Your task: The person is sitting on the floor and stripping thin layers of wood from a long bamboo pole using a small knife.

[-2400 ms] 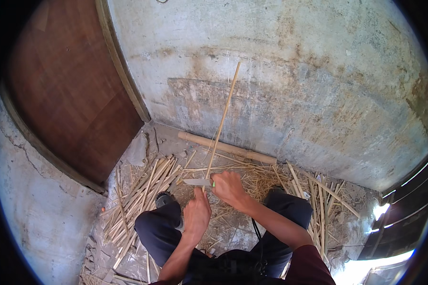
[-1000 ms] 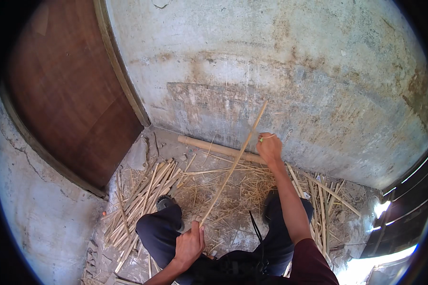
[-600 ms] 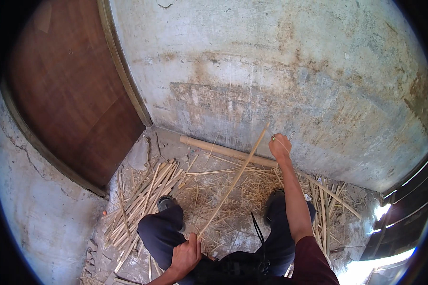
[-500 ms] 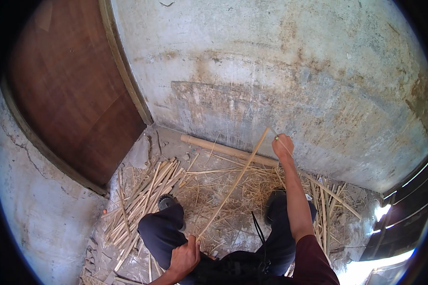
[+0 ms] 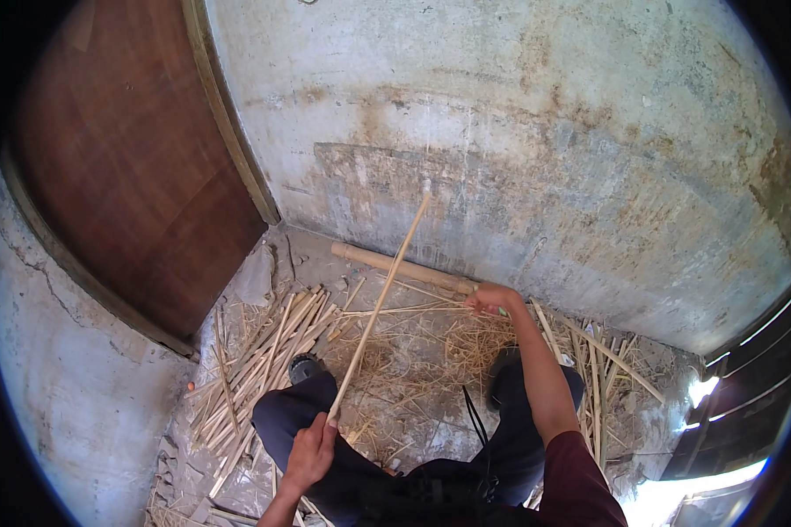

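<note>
Gripping bamboo strip (image 5: 380,299), littered concrete floor (image 5: 431,413), likely

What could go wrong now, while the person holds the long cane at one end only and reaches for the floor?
1. The left hand grips the long cane only at its lower end; the raised tip near the concrete wall could swing or scrape it.
2. The right hand reaches among split strips; splinters might cut fingers.
3. Loose straw and sticks underfoot could cause slipping.
</note>
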